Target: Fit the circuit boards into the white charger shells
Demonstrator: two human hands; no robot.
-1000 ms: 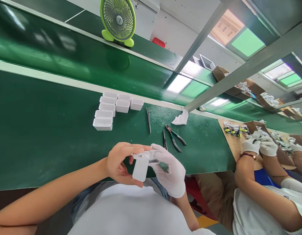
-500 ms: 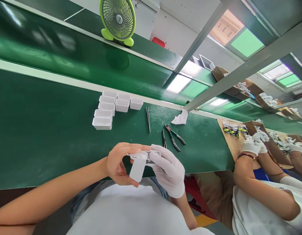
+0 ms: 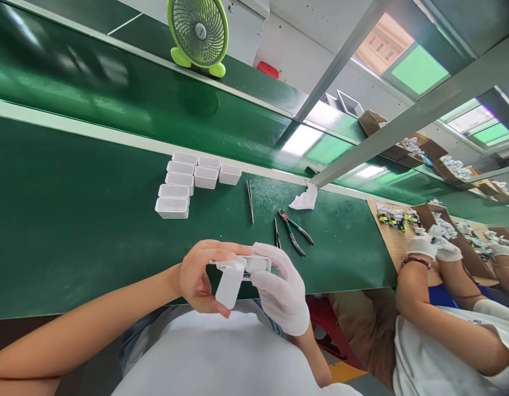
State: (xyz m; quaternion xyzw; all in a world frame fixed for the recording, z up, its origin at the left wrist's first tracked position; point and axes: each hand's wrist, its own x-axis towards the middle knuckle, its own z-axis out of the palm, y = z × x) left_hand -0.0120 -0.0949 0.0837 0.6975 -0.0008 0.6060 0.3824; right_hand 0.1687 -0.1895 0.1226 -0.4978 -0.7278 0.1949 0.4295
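Just above the table's front edge, a white plug-in power adapter [image 3: 230, 282] is between my two hands. Metal plug pins stick out at its left, and a flat white piece hangs downward from it. My bare left hand [image 3: 200, 275] grips it, fingers along the top and thumb at the bottom of the hanging piece. My right hand [image 3: 282, 291], in a white glove, pinches the rectangular housing at the right end, with forefinger above and thumb in front. Part of the adapter is hidden behind the fingers.
Several white plastic cases [image 3: 172, 208] stand in rows at the back. Tweezers [image 3: 250, 202], green-handled cutters [image 3: 294, 231], a second slim tool [image 3: 277, 234] and a crumpled white cloth [image 3: 305, 198] lie nearby. Right, a co-worker's gloved hands [image 3: 423, 246] work beside cardboard boxes. A green fan [image 3: 200, 32] stands on the shelf.
The adapter has shifted slightly left with my hands. My gloved fingers have spread around the right end, so more of the housing shows. The co-worker's hands have moved a little.
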